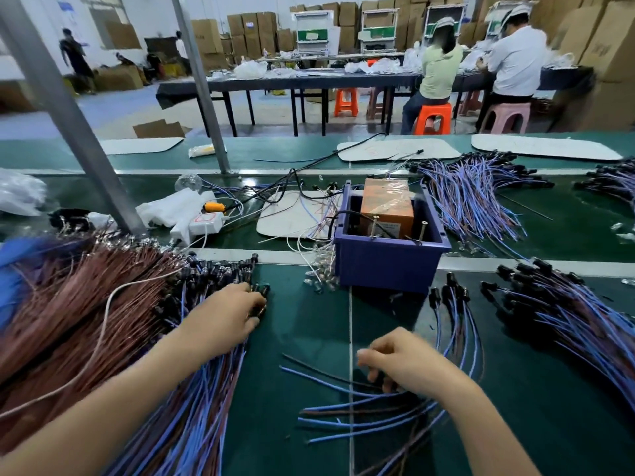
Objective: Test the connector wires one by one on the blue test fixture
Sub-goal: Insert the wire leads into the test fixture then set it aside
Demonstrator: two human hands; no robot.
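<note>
One blue box (388,269), centre of frame, holding an orange block (387,204) and two screws (374,226), wire pile (103,321) lower left, left hand (226,321) pinching its black connectors (263,289), right hand (405,365) curled over loose wires (343,407) lower centre, hold unclear.

At centre of the green-matted worktop (302,331), a blue plastic box-shaped test fixture (388,266), with an orange wrapped block (386,204) inside. Left of it, a broad heap of brown and blue connector wires (86,304); right of it, a heap of blue black-plugged wires (556,314). Before the fixture, a fan of loose blue wires (360,413). Behind and right, another blue wire heap (470,194); behind and left, a white plastic power strip (206,223)
</note>
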